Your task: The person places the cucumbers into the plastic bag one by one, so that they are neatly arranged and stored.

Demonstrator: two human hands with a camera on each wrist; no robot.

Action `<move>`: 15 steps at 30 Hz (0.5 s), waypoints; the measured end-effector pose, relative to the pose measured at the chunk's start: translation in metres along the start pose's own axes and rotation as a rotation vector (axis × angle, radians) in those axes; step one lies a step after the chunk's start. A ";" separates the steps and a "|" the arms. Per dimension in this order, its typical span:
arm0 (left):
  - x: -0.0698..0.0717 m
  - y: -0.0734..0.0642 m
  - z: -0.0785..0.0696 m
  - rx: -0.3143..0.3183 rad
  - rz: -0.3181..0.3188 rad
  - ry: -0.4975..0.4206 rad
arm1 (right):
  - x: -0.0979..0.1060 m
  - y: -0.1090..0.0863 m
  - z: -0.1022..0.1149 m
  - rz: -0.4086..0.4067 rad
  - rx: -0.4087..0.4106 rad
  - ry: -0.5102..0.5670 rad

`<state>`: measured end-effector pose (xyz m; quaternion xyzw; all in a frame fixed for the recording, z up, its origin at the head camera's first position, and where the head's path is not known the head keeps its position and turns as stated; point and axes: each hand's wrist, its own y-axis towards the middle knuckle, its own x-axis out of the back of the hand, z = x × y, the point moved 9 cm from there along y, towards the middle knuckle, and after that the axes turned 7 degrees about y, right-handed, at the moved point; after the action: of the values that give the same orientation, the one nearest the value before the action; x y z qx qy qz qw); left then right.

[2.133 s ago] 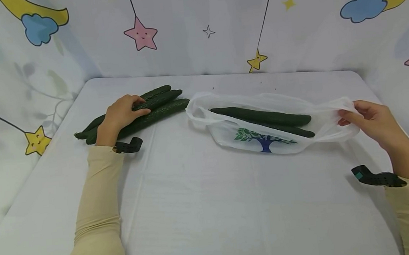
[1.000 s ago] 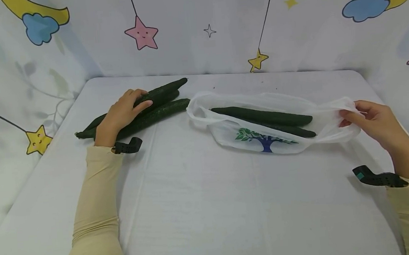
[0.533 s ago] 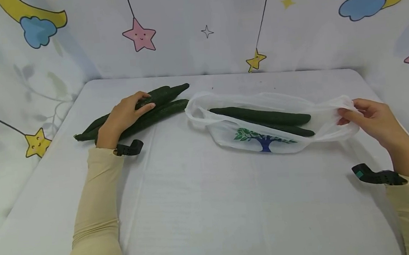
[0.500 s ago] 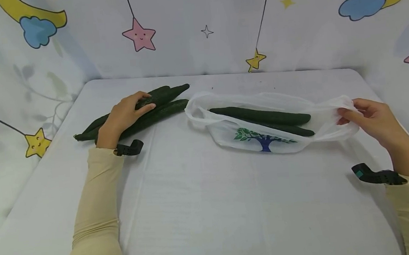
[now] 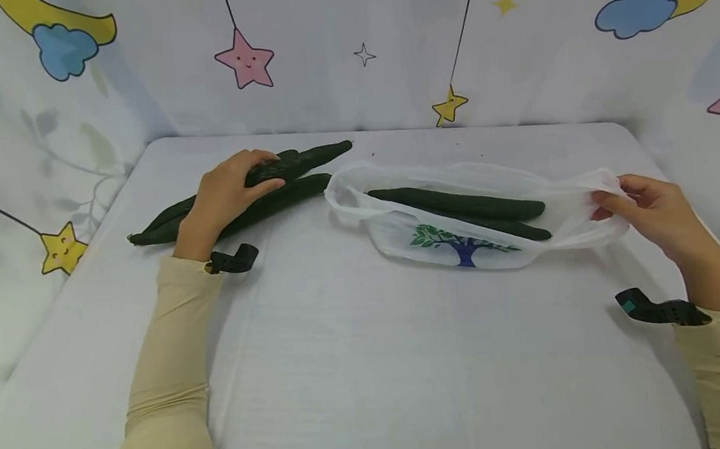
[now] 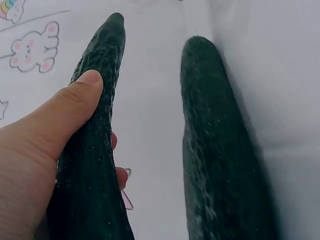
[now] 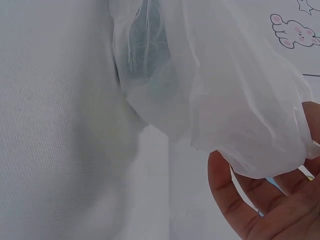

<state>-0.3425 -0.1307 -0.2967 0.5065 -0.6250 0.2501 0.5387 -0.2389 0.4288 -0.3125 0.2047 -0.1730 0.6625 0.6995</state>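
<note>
At the back left, my left hand (image 5: 221, 196) grips a dark green cucumber (image 5: 323, 155), thumb along one side and fingers round the other. The left wrist view shows this bumpy cucumber (image 6: 92, 165) apart from a second cucumber (image 6: 217, 145) lying to its right. More of the pile (image 5: 166, 229) shows left of the wrist, partly covered by the hand. My right hand (image 5: 657, 212) pinches the far right end of a white plastic bag (image 5: 393, 243) printed with a tree. Two cucumbers (image 5: 460, 202) lie in the bag, whose mouth faces the pile.
A white cloth covers the table (image 5: 358, 365). Behind it hangs a pale backdrop (image 5: 325, 100) with printed stars, moons and clouds. A black wrist camera (image 5: 234, 259) is strapped to the left arm, another wrist camera (image 5: 661, 308) to the right.
The left hand has shifted right with its cucumber, whose tip now reaches farther right, over the gap before the bag. The right hand and the bag stay practically where they were.
</note>
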 end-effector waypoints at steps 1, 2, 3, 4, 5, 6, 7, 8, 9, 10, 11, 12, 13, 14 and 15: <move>0.001 0.000 -0.004 -0.011 -0.003 0.003 | 0.000 0.000 0.000 -0.001 -0.002 0.000; 0.002 0.000 -0.007 -0.019 -0.007 0.007 | 0.000 0.000 -0.001 -0.001 -0.002 0.000; 0.003 0.000 -0.010 -0.029 -0.013 0.014 | 0.000 0.000 0.000 -0.001 0.001 -0.001; 0.004 0.000 -0.013 -0.039 -0.020 0.018 | 0.000 0.000 0.000 -0.002 0.004 -0.001; 0.006 0.000 -0.015 -0.050 -0.028 0.024 | 0.000 0.000 0.000 -0.003 0.010 0.000; 0.007 -0.001 -0.018 -0.059 -0.037 0.026 | 0.000 0.000 0.001 -0.003 0.015 0.000; 0.008 -0.001 -0.021 -0.070 -0.046 0.031 | 0.000 0.000 0.002 -0.004 0.020 0.001; 0.009 -0.001 -0.023 -0.078 -0.051 0.034 | 0.000 0.000 0.003 -0.004 0.027 0.001; 0.009 -0.001 -0.026 -0.086 -0.056 0.037 | 0.000 0.000 0.003 -0.005 0.032 0.002; 0.010 -0.001 -0.028 -0.092 -0.059 0.039 | 0.000 0.000 0.004 -0.005 0.034 0.003; 0.009 0.000 -0.029 -0.096 -0.059 0.042 | 0.000 0.000 0.004 -0.005 0.038 0.004; 0.009 0.000 -0.031 -0.100 -0.059 0.046 | 0.000 0.000 0.005 -0.005 0.044 0.006; 0.009 0.000 -0.032 -0.106 -0.058 0.052 | 0.000 0.000 0.005 -0.006 0.049 0.010; 0.009 0.000 -0.034 -0.109 -0.054 0.054 | 0.001 0.000 0.005 -0.007 0.052 0.011; 0.009 0.000 -0.035 -0.114 -0.051 0.056 | 0.001 -0.001 0.005 -0.008 0.052 0.012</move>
<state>-0.3274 -0.1036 -0.2781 0.4838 -0.6097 0.2143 0.5902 -0.2380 0.4270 -0.3079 0.2194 -0.1507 0.6653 0.6975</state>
